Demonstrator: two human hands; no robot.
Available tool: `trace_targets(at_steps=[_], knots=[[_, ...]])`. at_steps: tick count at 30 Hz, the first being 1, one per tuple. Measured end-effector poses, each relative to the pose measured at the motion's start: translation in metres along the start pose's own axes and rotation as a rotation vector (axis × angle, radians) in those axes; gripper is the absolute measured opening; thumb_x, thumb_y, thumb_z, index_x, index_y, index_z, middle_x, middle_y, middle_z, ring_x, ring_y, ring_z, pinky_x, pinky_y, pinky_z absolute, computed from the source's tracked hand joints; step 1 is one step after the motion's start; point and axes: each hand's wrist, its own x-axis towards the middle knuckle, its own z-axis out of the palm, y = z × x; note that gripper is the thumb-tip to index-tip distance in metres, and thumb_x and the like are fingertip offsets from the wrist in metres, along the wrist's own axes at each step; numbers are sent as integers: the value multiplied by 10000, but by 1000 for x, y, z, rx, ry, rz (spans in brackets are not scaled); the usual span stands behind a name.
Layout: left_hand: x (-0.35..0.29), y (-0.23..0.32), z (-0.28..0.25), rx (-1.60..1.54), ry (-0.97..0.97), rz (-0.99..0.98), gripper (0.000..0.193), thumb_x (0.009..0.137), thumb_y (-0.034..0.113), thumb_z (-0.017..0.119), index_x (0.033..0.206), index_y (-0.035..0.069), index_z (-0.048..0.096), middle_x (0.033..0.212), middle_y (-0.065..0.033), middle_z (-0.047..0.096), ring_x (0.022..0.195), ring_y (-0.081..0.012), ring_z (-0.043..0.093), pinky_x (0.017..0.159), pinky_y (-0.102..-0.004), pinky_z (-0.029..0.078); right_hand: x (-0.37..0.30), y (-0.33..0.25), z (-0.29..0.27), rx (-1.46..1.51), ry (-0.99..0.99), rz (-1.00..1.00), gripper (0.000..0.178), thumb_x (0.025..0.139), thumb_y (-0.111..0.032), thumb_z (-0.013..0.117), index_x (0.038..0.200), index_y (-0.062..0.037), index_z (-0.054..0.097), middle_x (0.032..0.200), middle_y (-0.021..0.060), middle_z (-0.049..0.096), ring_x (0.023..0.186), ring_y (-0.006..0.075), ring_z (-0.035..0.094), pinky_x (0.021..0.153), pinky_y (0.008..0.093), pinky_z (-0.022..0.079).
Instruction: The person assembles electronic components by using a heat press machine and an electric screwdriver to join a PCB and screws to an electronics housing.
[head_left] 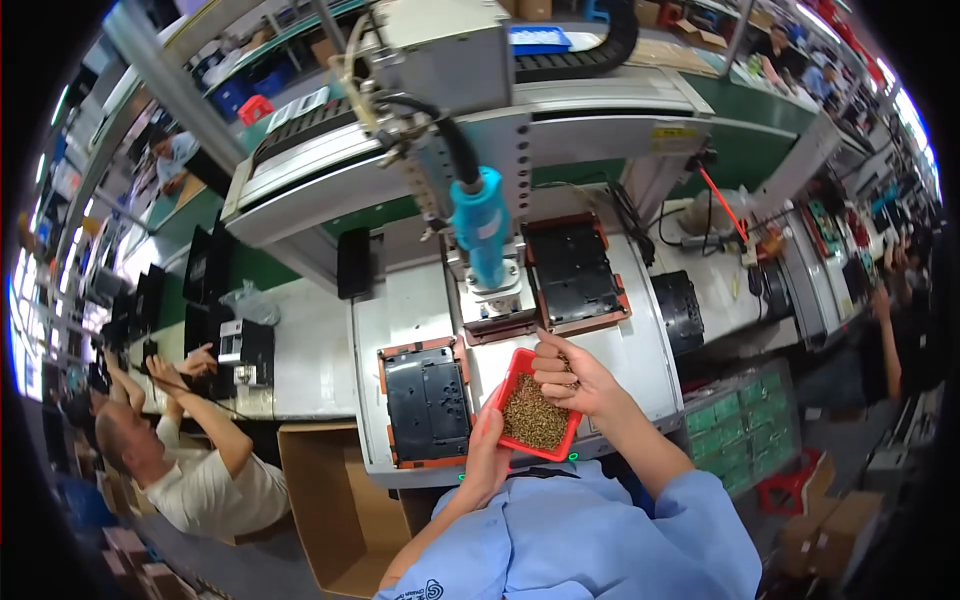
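My left hand grips the left side of a small red tray, held tilted in front of my body. A heap of small brass-coloured parts lies in the tray, too small to tell their exact kind. Over the tray's upper right side, my right hand is closed, with some of these parts showing among its curled fingers. Thumb and forefinger point toward the machine head. To the left of the tray, a black plastic panel rests in a reddish-brown fixture; another black panel sits in a fixture farther back.
A machine head with a blue cylinder hangs between the two fixtures, under a metal gantry. An open cardboard box stands at left. A co-worker handles items at the left bench. Green boards lie at right.
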Motion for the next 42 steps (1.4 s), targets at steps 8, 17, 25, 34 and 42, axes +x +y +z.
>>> trace_targets(at_steps=[8, 17, 25, 34, 42], knots=[[4, 2, 8, 31, -3, 5, 635, 977, 403, 454, 1451, 32, 251, 1438, -99, 369, 1317, -234, 373, 1081, -402, 314, 22, -83, 3, 37, -142, -140, 382, 953, -306, 545, 629, -153, 412, 557, -51, 341, 389, 51, 287, 342, 218, 174], [5, -7, 4, 53, 22, -40, 713, 948, 445, 497, 1451, 17, 226, 1439, -114, 364, 1323, -249, 369, 1084, -416, 321, 117, -172, 64, -191, -195, -487, 271, 974, -272, 468, 748, -124, 454, 589, -21, 365, 424, 91, 301, 359, 251, 195], [12, 1, 17, 84, 110, -116, 882, 862, 535, 593, 1446, -11, 222, 1434, -137, 367, 1313, -254, 385, 1076, -401, 337, 166, -145, 94, -718, 25, -804, 235, 975, -232, 449, 1088, -60, 564, 1015, 83, 582, 829, 160, 552, 698, 283, 454], [20, -1, 8, 60, 60, -112, 884, 860, 483, 623, 1454, -14, 198, 1433, -153, 371, 1309, -276, 398, 1067, -418, 364, 148, -144, 94, -1026, 95, -796, 228, 848, -78, 498, 994, 49, 618, 972, 136, 624, 862, 203, 563, 752, 284, 443], [17, 8, 9, 57, 76, -68, 828, 892, 498, 567, 1448, -15, 228, 1455, -143, 346, 1339, -257, 354, 1097, -404, 306, 149, -147, 85, -1461, 141, -812, 353, 916, -147, 358, 1108, -36, 633, 1136, 165, 606, 1043, 274, 563, 896, 313, 425]])
